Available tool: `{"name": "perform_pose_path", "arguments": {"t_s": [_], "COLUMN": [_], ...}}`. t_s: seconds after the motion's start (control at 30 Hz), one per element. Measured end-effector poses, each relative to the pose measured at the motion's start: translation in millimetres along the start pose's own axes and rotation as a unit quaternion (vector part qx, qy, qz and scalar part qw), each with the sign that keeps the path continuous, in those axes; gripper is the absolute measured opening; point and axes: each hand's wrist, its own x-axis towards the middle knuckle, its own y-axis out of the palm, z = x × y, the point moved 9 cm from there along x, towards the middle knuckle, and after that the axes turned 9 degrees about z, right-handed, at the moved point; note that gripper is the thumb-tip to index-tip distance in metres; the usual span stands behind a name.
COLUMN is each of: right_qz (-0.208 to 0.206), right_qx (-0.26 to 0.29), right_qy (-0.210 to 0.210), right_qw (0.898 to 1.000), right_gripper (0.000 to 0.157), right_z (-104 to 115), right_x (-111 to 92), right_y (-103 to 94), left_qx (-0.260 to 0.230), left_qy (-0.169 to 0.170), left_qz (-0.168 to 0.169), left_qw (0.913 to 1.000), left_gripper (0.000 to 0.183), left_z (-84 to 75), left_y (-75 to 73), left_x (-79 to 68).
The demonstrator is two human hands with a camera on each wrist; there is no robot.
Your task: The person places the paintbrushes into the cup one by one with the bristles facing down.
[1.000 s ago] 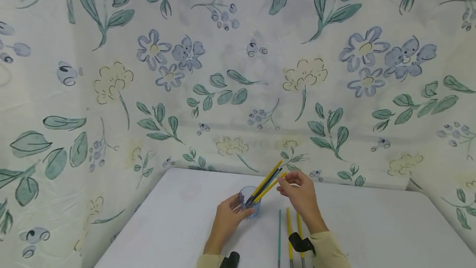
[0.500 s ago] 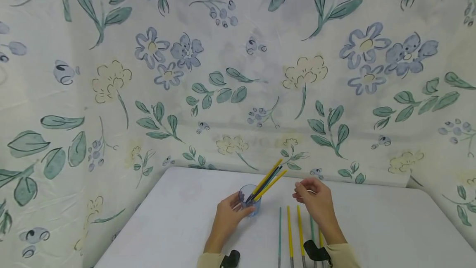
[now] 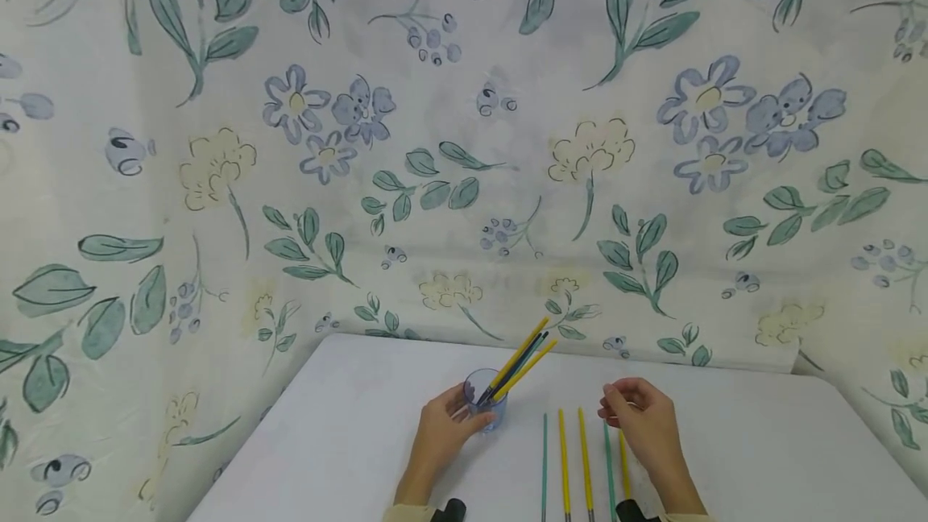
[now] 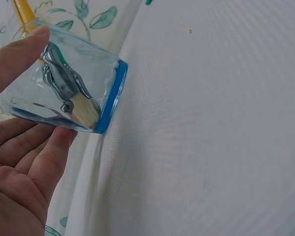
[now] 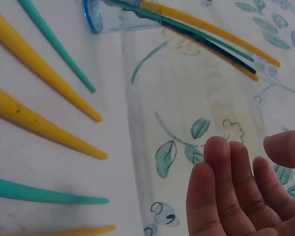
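Head view: paintbrushes (image 3: 518,356) lean inside a blue-based tumbler (image 4: 96,69).
My left fingers (image 4: 51,160) curl around it; to its right, my loosely bent right fingers (image 5: 217,177) hold nothing.

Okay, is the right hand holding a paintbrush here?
No, the right wrist view shows the right hand with nothing between its thumb and fingers.

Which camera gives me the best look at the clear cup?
The left wrist view: the clear cup is large, showing its blue base and, inside, pale bristles. The head view shows it small, in the left hand; the right wrist view's top edge crops it.
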Motion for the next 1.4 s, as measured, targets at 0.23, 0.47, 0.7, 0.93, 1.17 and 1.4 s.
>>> {"name": "perform_pose_path", "arguments": {"t_s": [0.23, 0.47, 0.7, 0.93, 1.17, 1.4], "right_qz": [0.004, -0.01, -0.028, -0.014, 0.001, 0.034], "right_qx": [-0.014, -0.03, -0.051, -0.084, -0.12, -0.18], "right_qy": [0.023, 0.011, -0.005, -0.001, 0.014, 0.083], "right_qw": [1.0, 0.999, 0.998, 0.996, 0.993, 0.98], "right_gripper": [0.027, 0.027, 0.028, 0.029, 0.031, 0.036], "right_z": [-20.2, -13.1, -5.0, -11.4, -15.0, -31.2], "right_x": [-5.9, -1.7, -2.6, -1.0, 6.4, 3.6], "right_y": [-2.6, -16.3, -22.3, -27.3, -27.7, -24.5], "left_qx": [-0.015, -0.015, -0.021, -0.022, -0.029, -0.031], "left_qy": [-0.002, 0.023, 0.028, 0.016, 0.018, 0.006], "left_qz": [0.012, 0.011, 0.012, 0.012, 0.01, 0.011], "left_qw": [0.9998, 0.9996, 0.9993, 0.9996, 0.9994, 0.9994], "left_gripper": [0.085, 0.082, 0.078, 0.079, 0.079, 0.08], "left_z": [6.7, -1.0, -4.3, -3.8, -6.7, -2.2], "left_y": [2.5, 0.9, -1.3, -0.6, -3.7, -0.3], "left_x": [-11.0, -2.2, -0.8, -0.9, 7.6, 2.7]}}
